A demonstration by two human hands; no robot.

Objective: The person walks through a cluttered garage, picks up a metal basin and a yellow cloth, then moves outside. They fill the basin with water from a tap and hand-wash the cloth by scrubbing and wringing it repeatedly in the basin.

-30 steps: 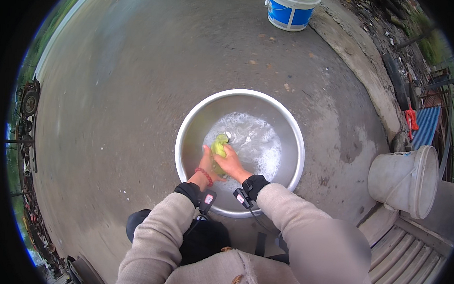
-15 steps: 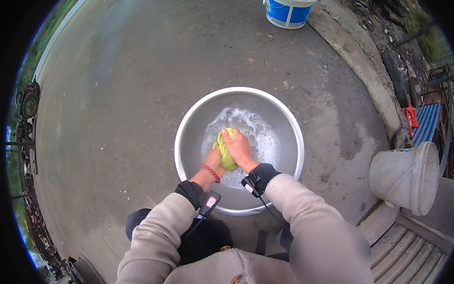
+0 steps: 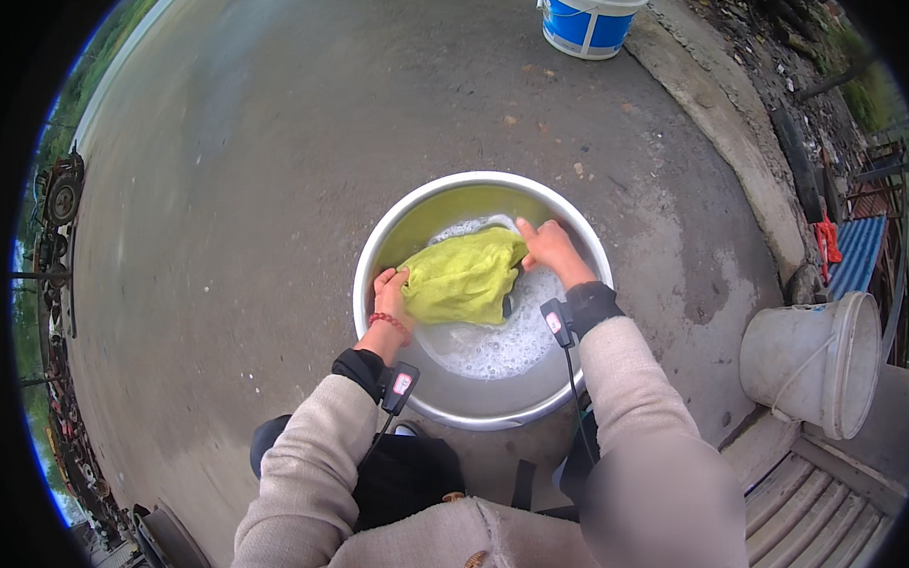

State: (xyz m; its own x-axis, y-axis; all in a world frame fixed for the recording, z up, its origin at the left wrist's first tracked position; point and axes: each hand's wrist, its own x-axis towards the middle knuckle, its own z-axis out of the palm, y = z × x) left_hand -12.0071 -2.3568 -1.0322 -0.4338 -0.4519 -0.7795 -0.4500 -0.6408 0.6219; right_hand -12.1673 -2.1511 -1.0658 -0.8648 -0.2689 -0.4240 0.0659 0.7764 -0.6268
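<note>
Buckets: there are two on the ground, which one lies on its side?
The white bucket at the person's right lies on its side. The blue bucket farther away stands upright.

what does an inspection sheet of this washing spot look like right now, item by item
surface: grey concrete ground, damp-looking patches
job's things: yellow-green cloth spread over foamy water in a metal basin
clutter: white bucket on its side, blue bucket upright
grippers: left hand and right hand each grip a cloth edge
cables: thin black leads from wrist devices
surroundings: blue corrugated sheet, grass at the rim
</note>
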